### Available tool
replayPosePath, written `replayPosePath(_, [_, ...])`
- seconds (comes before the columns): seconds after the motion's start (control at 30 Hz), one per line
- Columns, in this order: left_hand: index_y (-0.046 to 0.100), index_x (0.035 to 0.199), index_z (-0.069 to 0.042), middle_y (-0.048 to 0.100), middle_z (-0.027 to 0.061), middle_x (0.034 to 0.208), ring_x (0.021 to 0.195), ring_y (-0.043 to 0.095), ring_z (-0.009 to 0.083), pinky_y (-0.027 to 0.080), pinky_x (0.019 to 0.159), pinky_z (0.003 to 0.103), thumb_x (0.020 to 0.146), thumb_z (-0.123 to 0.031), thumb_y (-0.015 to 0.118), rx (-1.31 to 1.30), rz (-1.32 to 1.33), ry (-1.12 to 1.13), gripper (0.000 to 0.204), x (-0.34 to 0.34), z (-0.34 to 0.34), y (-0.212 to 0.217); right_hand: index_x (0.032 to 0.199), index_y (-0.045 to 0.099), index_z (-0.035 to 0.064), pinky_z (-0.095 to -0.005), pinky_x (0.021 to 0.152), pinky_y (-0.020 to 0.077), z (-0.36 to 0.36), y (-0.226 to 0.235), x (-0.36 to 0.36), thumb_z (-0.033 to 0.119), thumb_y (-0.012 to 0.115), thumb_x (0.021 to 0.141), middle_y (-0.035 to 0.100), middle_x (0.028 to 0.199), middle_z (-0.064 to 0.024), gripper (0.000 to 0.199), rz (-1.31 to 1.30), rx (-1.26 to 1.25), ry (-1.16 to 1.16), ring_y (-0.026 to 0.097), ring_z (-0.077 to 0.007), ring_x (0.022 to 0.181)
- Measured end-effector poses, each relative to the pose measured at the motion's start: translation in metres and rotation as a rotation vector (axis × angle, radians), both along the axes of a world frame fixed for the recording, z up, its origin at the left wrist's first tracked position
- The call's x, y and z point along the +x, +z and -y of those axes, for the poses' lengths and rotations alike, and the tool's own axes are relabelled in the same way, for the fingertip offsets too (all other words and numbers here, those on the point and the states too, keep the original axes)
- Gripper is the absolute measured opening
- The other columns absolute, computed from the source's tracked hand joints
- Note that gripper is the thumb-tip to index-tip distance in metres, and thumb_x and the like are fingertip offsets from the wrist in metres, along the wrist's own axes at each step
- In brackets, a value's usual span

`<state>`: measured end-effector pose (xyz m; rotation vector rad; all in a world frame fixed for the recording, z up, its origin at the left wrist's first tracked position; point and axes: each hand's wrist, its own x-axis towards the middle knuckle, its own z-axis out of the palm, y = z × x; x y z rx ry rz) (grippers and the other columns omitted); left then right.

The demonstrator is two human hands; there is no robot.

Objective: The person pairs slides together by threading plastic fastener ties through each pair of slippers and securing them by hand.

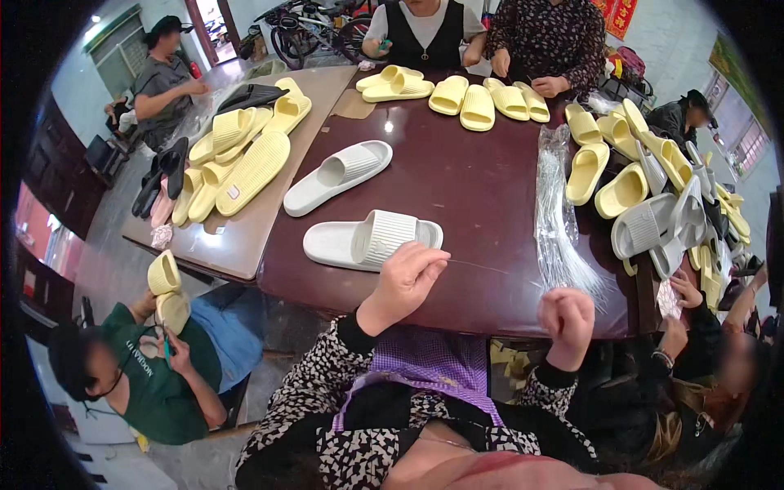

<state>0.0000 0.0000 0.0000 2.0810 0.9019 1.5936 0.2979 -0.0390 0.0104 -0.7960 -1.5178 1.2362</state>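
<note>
1. Left hand [408,282]: thumb and forefinger are pinched together on a thin strand [478,265]; the strand's far end is hard to make out.
2. Right hand [566,317]: fingers are curled; whether anything is gripped cannot be told.
3. Ribbed grey slide [371,237]: found just beyond the left hand, its right end partly hidden by it.
4. Open tabletop [482,180]: bounded on the right by a clear bag of filaments [552,204].
5. White label [234,193]: carried by a yellow slide [257,171], too small to be read.
6. Pale lettering [139,357]: borne on a green T-shirt [155,392].
</note>
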Motion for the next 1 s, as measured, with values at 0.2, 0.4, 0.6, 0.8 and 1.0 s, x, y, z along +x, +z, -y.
replayPosePath(0.2, [0.064,0.09,-0.003,0.059,0.0091,0.072,0.065,0.055,0.026,0.043,0.06,0.036,0.078,-0.002,0.066,0.15,-0.154,0.196,0.012,-0.003,-0.005,0.006,0.114,0.057,-0.0043,-0.022,0.048,0.0417,-0.029,-0.028,-0.082,0.017,0.055,0.095,0.059,0.072,-0.0039,0.029,-0.734,-0.25,-0.009,0.051,-0.0087,0.056])
replayPosePath(0.4, [0.063,0.088,-0.003,0.058,0.0094,0.071,0.065,0.055,0.028,0.044,0.06,0.037,0.074,0.0,0.065,0.139,-0.347,0.103,0.014,0.009,-0.005,-0.016,0.104,0.061,-0.0035,-0.0238,0.056,0.0451,-0.035,-0.049,-0.125,0.012,0.051,0.096,0.059,0.078,-0.0053,0.02,-0.501,-0.28,-0.117,0.052,-0.0098,0.059])
replayPosePath(0.6, [0.058,0.104,0.001,0.057,0.0172,0.107,0.097,0.057,0.0328,0.047,0.085,0.04,0.077,-0.002,0.058,0.167,-0.334,0.117,0.027,-0.015,-0.031,-0.008,0.093,0.062,0.0004,-0.028,0.055,0.0464,-0.039,-0.045,-0.119,0.017,0.054,0.095,0.058,0.078,-0.0068,0.018,-0.485,-0.22,-0.215,0.05,-0.0118,0.059])
replayPosePath(0.8, [0.041,0.128,0.0,0.052,0.021,0.12,0.11,0.051,0.0401,0.043,0.093,0.044,0.075,-0.006,0.057,-0.192,-0.766,0.568,0.055,-0.164,-0.131,-0.061,0.093,0.059,-0.0005,-0.0298,0.054,0.0487,-0.021,-0.056,-0.073,0.02,0.053,0.096,0.061,0.078,-0.0112,0.021,-0.706,-0.245,-0.137,0.054,-0.0143,0.058])
replayPosePath(1.0, [0.031,0.137,0.0,0.046,0.0226,0.132,0.12,0.046,0.0408,0.039,0.099,0.042,0.07,-0.022,0.068,-0.555,-0.827,0.353,0.08,-0.217,-0.173,-0.086,0.093,0.058,-0.0014,-0.0304,0.052,0.0489,-0.002,-0.078,-0.053,0.017,0.052,0.096,0.061,0.077,-0.0121,0.02,-0.691,-0.307,-0.095,0.055,-0.0157,0.056])
